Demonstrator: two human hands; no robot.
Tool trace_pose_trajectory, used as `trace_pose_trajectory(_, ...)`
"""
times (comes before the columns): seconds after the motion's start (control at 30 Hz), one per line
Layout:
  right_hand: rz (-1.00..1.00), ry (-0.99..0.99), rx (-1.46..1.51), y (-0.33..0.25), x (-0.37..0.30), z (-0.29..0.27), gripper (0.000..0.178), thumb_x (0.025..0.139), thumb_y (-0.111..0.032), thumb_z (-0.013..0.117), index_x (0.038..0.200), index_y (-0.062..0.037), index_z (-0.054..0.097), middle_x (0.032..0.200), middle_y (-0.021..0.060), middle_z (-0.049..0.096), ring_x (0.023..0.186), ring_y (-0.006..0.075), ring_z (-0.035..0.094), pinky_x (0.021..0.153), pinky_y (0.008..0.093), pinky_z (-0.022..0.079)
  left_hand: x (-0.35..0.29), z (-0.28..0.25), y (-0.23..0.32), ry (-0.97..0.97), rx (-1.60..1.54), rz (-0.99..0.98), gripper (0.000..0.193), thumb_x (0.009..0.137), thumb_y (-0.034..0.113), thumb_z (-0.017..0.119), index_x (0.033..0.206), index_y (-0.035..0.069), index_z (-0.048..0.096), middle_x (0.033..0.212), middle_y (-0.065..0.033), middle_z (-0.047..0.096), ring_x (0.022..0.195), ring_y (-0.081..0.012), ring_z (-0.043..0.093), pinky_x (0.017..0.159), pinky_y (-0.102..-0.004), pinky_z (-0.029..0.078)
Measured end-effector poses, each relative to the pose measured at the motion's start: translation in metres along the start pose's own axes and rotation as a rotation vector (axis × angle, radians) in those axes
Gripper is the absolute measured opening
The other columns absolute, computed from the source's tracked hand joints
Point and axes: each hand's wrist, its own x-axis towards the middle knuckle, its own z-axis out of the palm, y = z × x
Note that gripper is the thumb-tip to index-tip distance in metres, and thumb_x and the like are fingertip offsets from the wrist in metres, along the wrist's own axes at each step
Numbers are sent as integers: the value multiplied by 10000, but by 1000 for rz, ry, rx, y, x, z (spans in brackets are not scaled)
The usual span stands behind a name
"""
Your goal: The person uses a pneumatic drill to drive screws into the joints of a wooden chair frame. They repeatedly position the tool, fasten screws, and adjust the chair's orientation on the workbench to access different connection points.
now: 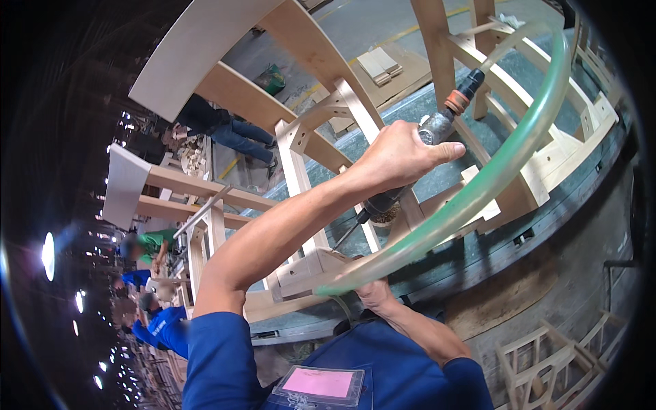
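Note:
My left hand [410,154] is wrapped round an air screwdriver [381,202] with a dark body and a metal end. Its thin bit slants down toward a pale wooden joint [304,266] of a chair-like frame; whether the tip touches the wood, I cannot tell. From the tool's orange-collared coupling [458,102], a clear greenish air hose [502,171] loops round to the right and back in front of me. My right hand [373,291] is low beside the frame joint, its fingers mostly hidden behind the hose and wood.
More wooden frames stand on the greenish bench [352,239], including a curved one [567,160] at right. A stack of pale boards [378,65] lies beyond it. Further frames [547,365] rest on the floor at lower right. Several people [164,331] are at the left.

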Motion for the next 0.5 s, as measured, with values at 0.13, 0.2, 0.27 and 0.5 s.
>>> trace_pose_trajectory(0.13,31,60,72,36,1,-5,413,720,-233,770,1008,35,646,884,90,670,812,188,639,754,331,522,-6,-7,9,-4,41,-59,612,757,596,719,666,7,584,640,-102,598,627,-204,609,618,-392,485)
trace_pose_trajectory(0.2,101,30,51,58,5,-14,417,736,-238,760,1042,22,648,914,84,666,834,186,632,765,335,516,-8,-7,16,16,78,-76,595,757,579,721,672,5,591,638,-103,600,619,-207,607,616,-392,486)
trace_pose_trajectory(0.27,104,1,38,68,9,-16,431,759,-248,751,1083,15,644,959,83,661,864,182,625,779,332,510,-8,-5,19,27,80,-76,571,755,555,723,670,3,607,621,-103,598,605,-210,608,608,-394,487)
trace_pose_trajectory(0.5,193,-75,237,7,-4,5,531,819,-285,730,1230,17,583,1134,100,625,1018,190,590,934,325,457,-15,-8,5,10,58,-66,564,774,558,733,752,3,633,665,-99,602,663,-187,605,621,-370,482)
